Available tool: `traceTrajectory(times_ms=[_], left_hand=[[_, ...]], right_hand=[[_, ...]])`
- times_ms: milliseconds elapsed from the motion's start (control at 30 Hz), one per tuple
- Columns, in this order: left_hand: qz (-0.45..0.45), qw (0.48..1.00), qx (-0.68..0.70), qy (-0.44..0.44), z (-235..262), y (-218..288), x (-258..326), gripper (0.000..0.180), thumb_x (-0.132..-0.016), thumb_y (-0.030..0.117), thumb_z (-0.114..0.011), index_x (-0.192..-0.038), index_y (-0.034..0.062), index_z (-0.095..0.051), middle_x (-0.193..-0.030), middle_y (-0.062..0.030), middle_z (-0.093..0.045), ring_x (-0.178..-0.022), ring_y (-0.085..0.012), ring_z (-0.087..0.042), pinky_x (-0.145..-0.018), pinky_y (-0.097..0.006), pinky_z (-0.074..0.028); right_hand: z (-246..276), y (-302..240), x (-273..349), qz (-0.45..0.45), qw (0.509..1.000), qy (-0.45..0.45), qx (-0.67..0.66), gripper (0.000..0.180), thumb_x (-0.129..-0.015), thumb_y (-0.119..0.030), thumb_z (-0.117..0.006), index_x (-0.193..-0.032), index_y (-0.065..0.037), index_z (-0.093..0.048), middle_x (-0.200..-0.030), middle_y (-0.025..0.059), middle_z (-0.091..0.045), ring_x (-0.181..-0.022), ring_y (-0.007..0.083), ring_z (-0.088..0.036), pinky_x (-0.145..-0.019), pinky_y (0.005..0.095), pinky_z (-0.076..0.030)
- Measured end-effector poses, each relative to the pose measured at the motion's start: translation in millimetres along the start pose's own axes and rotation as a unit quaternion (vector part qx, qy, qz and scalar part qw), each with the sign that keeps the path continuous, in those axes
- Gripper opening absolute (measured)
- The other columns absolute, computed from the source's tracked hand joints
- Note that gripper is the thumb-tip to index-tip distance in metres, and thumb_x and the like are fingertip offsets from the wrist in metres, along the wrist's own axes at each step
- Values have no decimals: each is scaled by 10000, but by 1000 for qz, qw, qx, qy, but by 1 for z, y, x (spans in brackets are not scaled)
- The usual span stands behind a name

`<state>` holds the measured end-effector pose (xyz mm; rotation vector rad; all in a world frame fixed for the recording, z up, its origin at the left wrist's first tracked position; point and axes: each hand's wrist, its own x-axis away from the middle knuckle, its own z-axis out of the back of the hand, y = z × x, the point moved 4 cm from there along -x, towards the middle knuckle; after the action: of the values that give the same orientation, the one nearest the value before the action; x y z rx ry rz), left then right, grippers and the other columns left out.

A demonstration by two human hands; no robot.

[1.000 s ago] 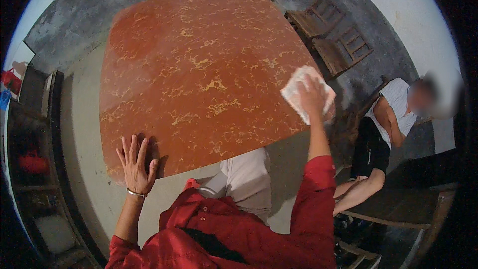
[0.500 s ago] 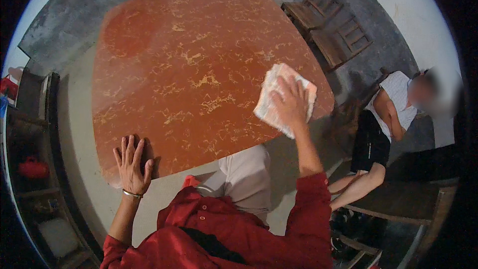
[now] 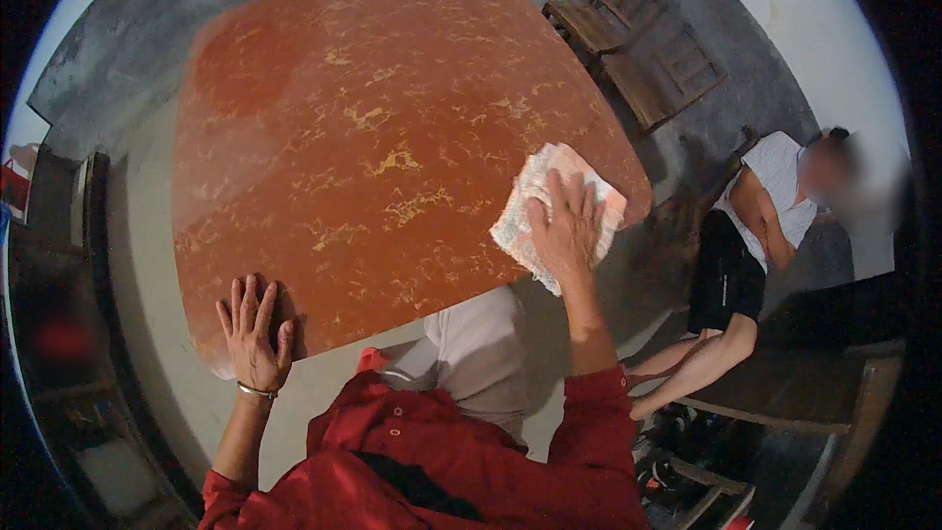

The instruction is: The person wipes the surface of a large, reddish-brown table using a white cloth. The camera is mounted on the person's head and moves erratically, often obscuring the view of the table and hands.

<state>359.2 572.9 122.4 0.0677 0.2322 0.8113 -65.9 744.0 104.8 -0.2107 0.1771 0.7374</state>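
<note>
A reddish-brown table [image 3: 324, 152] with gold marbled veins fills the middle of the view. My right hand [image 3: 569, 236] lies on a white and pale orange cloth [image 3: 525, 221] near the table's right front edge. Its fingers are spread flat over the cloth, pressing it to the surface, and part of the cloth hangs past the front edge. At the left front corner, my left hand [image 3: 257, 332] rests palm down on the bare tabletop, fingers apart, with a bangle on its wrist.
Wooden chairs [image 3: 643, 88] stand beyond the table's right side. A person [image 3: 760, 206] in a white top and black shorts sits at the right, arms folded. Shoes lie on a rack [image 3: 706, 476] at the lower right. Dark shelves [image 3: 93, 304] run along the left.
My right hand and the cloth have shifted a little toward me and left. My left hand stays on the table corner. The whole view has moved slightly.
</note>
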Motion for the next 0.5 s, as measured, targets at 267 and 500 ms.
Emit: traceTrajectory(times_ms=[267, 500], left_hand=[[1, 1000, 15, -4, -3, 1, -6, 510, -952, 391, -506, -1390, 130, -532, -1530, -148, -372, -1452, -372, -256, -1178, -577, -88], [-4, 1000, 12, 3, -6, 2, -3, 508, -952, 390, -504, -1390, 134, -534, -1529, -147, -374, -1450, -373, -259, -1179, -575, -86]], right_hand=[[-9, 96, -82, -78, 997, -21, -13, 596, -959, -495, -453, -1485, -219, -399, -1550, 167, -319, -1438, 394, -242, -1173, 563, -110], [-5, 86, -20, -156, 987, -12, 23, 635, -966, -522, -407, -1490, -165, -388, -1543, 261, -279, -1446, 447, -198, -1176, 569, -83]])
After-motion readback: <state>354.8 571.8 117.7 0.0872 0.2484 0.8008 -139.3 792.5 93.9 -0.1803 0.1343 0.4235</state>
